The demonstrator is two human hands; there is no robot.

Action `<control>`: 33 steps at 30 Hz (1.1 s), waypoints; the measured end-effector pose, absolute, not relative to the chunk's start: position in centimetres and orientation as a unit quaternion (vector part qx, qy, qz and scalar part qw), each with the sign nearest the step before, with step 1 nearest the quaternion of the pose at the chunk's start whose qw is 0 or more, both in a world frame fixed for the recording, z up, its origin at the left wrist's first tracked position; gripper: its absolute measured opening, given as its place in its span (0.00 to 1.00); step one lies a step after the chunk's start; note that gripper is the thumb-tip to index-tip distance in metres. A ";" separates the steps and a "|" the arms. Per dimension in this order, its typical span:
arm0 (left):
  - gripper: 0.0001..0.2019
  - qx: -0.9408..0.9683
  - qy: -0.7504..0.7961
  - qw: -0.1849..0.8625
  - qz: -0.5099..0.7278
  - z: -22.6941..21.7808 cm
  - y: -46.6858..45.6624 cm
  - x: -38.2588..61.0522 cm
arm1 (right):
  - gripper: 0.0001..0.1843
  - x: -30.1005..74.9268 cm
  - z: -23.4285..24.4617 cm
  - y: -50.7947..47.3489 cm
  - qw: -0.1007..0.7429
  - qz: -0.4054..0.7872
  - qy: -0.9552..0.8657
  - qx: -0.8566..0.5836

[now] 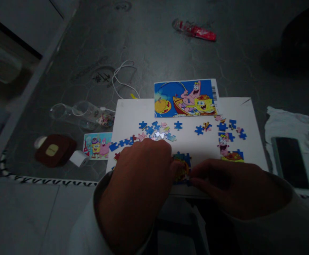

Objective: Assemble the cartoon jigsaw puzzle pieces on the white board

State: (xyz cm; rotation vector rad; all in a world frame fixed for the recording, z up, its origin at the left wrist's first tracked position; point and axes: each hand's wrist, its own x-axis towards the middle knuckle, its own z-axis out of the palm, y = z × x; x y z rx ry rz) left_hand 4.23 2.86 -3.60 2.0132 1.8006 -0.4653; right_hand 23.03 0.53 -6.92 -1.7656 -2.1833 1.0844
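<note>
My left hand (pixel 146 170) is curled over the front of a white board (pixel 207 145). Its thumb side rests against a joined cluster of jigsaw puzzle pieces (pixel 181 156) with a yellow figure on blue; most of its fingers are hidden underneath. From the other side, my right hand (pixel 234 184) pinches a small dark jigsaw puzzle piece (pixel 189 182) at the cluster's lower right edge. Behind the right hand lies another joined section (pixel 227 147) with a pink cartoon face. Loose puzzle pieces (pixel 149 130) are scattered beyond the left hand.
A cartoon picture card (pixel 186 99) lies at the board's back edge. To the left are clear plastic containers (pixel 86 113), a smaller card (pixel 97 146), a white charger (pixel 79 158) and a brown case (pixel 55 150). A phone (pixel 290 163) rests on white cloth at right. Farther back is a red-wrapped packet (pixel 197 31).
</note>
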 end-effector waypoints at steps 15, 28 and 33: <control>0.19 0.707 0.642 0.219 -0.201 -4.1 3.5 4.3 | 0.09 22.4 -7.8 -0.2 0.096 0.329 -0.720 -0.604; 0.19 0.707 0.643 0.220 -0.194 -3.9 3.4 4.2 | 0.12 22.3 -8.4 -0.1 0.104 0.277 -0.728 -0.619; 0.18 0.701 0.647 0.220 -0.203 -3.9 3.3 4.5 | 0.11 22.3 -8.8 -0.2 0.114 0.278 -0.728 -0.616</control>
